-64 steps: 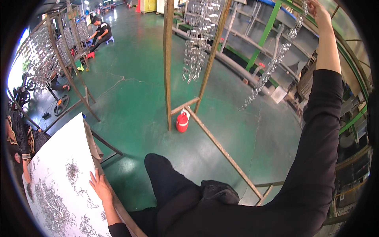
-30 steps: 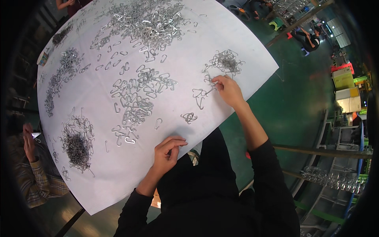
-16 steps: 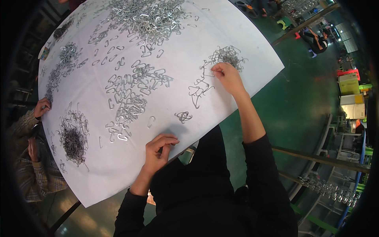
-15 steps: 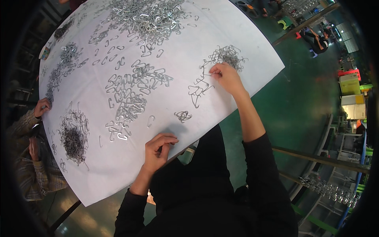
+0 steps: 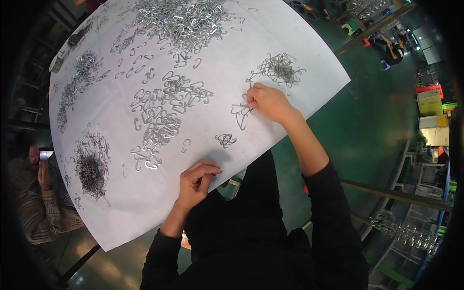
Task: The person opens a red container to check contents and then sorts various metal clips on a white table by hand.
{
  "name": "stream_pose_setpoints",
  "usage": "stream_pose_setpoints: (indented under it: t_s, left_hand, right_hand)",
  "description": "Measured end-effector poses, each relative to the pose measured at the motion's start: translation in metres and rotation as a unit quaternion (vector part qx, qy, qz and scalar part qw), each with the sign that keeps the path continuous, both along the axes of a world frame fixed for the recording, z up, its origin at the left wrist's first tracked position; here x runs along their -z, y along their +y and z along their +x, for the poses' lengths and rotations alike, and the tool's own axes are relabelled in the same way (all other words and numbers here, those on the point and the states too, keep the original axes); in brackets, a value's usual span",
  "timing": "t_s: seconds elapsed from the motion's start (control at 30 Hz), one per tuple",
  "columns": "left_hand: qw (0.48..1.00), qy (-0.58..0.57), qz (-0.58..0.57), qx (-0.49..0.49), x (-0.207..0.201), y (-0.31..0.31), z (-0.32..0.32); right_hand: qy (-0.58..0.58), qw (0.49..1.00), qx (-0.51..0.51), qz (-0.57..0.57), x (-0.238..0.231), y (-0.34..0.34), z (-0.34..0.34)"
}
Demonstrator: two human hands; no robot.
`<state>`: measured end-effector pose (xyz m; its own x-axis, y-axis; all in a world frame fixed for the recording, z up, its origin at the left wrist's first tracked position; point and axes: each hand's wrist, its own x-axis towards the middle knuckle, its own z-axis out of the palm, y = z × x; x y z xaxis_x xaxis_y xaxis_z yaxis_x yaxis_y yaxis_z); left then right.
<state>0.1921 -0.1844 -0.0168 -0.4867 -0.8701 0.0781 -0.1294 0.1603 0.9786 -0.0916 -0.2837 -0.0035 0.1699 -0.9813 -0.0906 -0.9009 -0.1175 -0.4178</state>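
My right hand (image 5: 270,102) is closed, fingertips pinched down on thin bent wire among several loose pieces. Just below its fingertips lie some loose bent wires (image 5: 240,118), and a tangled pile of the same wire (image 5: 281,70) lies beyond the hand. My left hand (image 5: 195,182) hovers at the near table edge, fingers curled and thumb close to the index finger; anything between them is hidden. A small cluster of bent wires (image 5: 225,140) lies between my hands. Left of it rests a single C-shaped metal link (image 5: 185,146).
The white-covered table (image 5: 208,123) bears a spread of metal links (image 5: 162,128), a large link heap (image 5: 186,21) at the far side and a dark wire pile (image 5: 91,171) at left. Another person's hand (image 5: 43,175) is past the left edge.
My right hand has moved nearer and slightly left, from beside the wire pile to the loose wires. My left hand barely shifts. The other person's hand has left the table edge.
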Motion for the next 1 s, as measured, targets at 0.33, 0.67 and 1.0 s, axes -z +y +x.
stream_pose_setpoints:
  t_s: [0.33,0.67,1.0]
  left_hand:
    - [0.999,0.028,0.017,0.007,0.000,-0.002,0.001]
    - [0.999,0.030,0.026,0.013,0.001,-0.002,0.003]
    - [0.999,0.033,0.016,-0.007,0.002,-0.001,0.002]
  right_hand:
    - [0.000,0.987,0.135,-0.082,0.007,0.003,-0.006]
    - [-0.116,0.984,0.071,-0.116,-0.002,-0.011,-0.018]
    - [0.017,0.999,-0.020,-0.045,-0.004,-0.039,0.002]
